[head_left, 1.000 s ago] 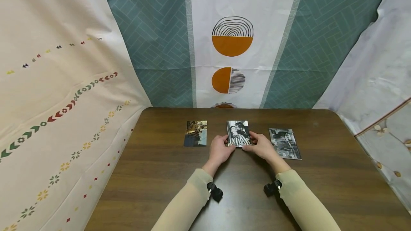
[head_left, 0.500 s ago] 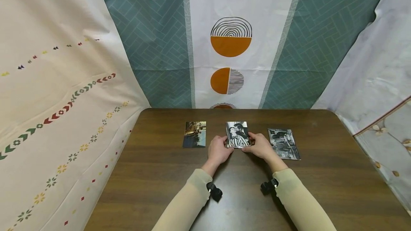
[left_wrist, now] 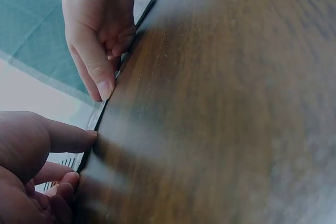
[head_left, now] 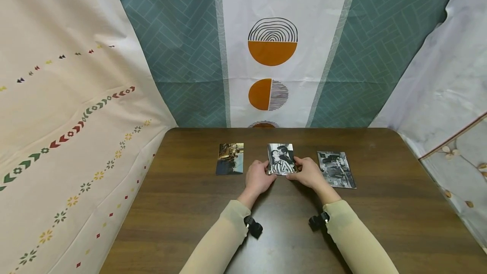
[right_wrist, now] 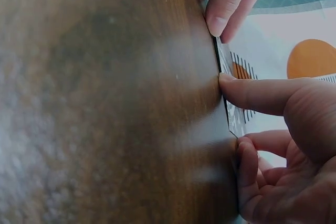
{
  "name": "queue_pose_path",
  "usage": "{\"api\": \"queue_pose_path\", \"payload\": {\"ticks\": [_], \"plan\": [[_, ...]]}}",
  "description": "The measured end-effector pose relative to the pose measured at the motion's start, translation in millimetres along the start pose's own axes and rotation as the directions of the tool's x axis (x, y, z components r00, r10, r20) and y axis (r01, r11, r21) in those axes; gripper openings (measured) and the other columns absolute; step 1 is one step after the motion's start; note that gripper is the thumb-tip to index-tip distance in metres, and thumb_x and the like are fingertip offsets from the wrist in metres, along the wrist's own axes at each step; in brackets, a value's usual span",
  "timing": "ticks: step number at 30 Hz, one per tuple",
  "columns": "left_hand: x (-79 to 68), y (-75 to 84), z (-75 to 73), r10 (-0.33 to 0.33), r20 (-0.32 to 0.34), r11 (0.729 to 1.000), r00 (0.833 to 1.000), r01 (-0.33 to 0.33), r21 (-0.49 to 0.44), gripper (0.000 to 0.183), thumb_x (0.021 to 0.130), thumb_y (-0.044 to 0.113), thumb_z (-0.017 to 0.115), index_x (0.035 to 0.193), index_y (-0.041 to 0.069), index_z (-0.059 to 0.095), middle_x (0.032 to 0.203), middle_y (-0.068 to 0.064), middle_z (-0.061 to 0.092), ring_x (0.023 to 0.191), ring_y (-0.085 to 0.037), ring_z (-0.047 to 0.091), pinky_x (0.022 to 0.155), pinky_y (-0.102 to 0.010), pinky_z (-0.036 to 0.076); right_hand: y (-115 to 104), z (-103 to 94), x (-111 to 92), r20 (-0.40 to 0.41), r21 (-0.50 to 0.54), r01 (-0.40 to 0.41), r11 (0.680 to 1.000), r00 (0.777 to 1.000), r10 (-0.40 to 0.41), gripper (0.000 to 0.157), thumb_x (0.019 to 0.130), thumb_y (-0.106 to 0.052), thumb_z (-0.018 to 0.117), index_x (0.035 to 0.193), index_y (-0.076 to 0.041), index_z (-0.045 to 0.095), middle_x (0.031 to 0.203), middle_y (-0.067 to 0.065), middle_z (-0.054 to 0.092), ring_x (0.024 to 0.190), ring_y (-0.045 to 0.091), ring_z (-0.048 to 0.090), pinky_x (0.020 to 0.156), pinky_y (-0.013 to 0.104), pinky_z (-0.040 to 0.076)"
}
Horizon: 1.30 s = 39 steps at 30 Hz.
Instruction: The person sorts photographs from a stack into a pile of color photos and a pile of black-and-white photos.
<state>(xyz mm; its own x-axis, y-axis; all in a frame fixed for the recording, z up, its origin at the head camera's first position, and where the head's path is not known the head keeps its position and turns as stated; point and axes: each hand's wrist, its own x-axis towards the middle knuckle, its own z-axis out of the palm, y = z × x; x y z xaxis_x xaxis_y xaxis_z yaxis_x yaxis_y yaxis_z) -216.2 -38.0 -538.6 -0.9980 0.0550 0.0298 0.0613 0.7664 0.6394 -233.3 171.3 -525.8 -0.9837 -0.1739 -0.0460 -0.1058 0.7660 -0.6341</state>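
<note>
A black-and-white photo card [head_left: 281, 158] of a couple lies near the far side of the brown table [head_left: 281, 223]. My left hand [head_left: 258, 177] holds its left edge and near-left corner, thumb at the near edge. On the opposite side, my right hand [head_left: 309, 173] grips the right edge and near-right corner the same way. In the right wrist view the card [right_wrist: 235, 118] shows as a thin sliver low over the wood, between thumb and fingers. A colour photo card [head_left: 230, 159] sits to the left; another black-and-white card [head_left: 336, 169] lies slightly turned on the right.
Behind the table's far edge hangs a teal and white cloth [head_left: 190, 54] with orange half-circles. A patterned cream cloth [head_left: 76, 138] borders the left, a white cloth [head_left: 449, 96] the right. Each wrist wears a small black camera [head_left: 254, 226].
Both hands stay at the middle card with almost no movement. The head view shifts slightly; the two side cards keep their places.
</note>
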Motion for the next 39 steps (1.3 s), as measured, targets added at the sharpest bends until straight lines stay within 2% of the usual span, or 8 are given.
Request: {"api": "queue_pose_path", "payload": {"ticks": [15, 21, 28, 39], "plan": [[2.6, -0.6, -2.2, 0.007, 0.009, 1.0, 1.0, -0.007, 0.015, 0.066, 0.089, 0.032, 0.088, 0.146, 0.008, 0.067, 0.104, -0.002, 0.062, 0.088, -0.018, 0.057, 0.077, -0.036, 0.05, -0.7, -1.9, 2.4, 0.007, -0.002, -0.023, 1.0, 1.0, 0.023, 0.086, 0.084, -0.027, 0.091, 0.152, 0.009, 0.053, 0.122, 0.022, 0.068, 0.107, 0.036, 0.063, 0.094, 0.053, 0.051], [4.2, -2.1, -1.0, 0.003, 0.022, 1.0, 1.0, -0.004, 0.018, 0.065, 0.09, 0.033, 0.087, 0.147, 0.01, 0.067, 0.106, -0.003, 0.063, 0.09, -0.019, 0.058, 0.081, -0.037, 0.05, -0.9, -1.8, 2.5, 0.015, -0.005, -0.039, 0.999, 0.999, 0.039, 0.086, 0.084, -0.027, 0.092, 0.152, 0.008, 0.053, 0.123, 0.022, 0.069, 0.108, 0.036, 0.064, 0.094, 0.054, 0.051], [2.8, -1.9, -0.4, 0.003, 0.034, 1.0, 0.999, -0.003, 0.016, 0.064, 0.09, 0.032, 0.087, 0.147, 0.011, 0.067, 0.108, -0.004, 0.063, 0.09, -0.019, 0.058, 0.081, -0.037, 0.05, 2.3, -0.1, 3.2, 0.017, -0.014, -0.034, 0.999, 0.999, 0.034, 0.087, 0.083, -0.027, 0.093, 0.152, 0.008, 0.053, 0.124, 0.022, 0.07, 0.106, 0.035, 0.065, 0.094, 0.053, 0.052], [2.3, -1.2, -1.6, -0.001, 0.026, 1.0, 1.0, 0.001, 0.01, 0.066, 0.089, 0.032, 0.088, 0.148, 0.012, 0.066, 0.101, -0.001, 0.06, 0.084, -0.017, 0.054, 0.076, -0.036, 0.048, 1.5, -0.4, 1.5, 0.011, -0.018, -0.024, 1.0, 1.0, 0.024, 0.089, 0.085, -0.029, 0.092, 0.153, 0.01, 0.05, 0.123, 0.023, 0.068, 0.106, 0.036, 0.063, 0.095, 0.054, 0.051]]}}
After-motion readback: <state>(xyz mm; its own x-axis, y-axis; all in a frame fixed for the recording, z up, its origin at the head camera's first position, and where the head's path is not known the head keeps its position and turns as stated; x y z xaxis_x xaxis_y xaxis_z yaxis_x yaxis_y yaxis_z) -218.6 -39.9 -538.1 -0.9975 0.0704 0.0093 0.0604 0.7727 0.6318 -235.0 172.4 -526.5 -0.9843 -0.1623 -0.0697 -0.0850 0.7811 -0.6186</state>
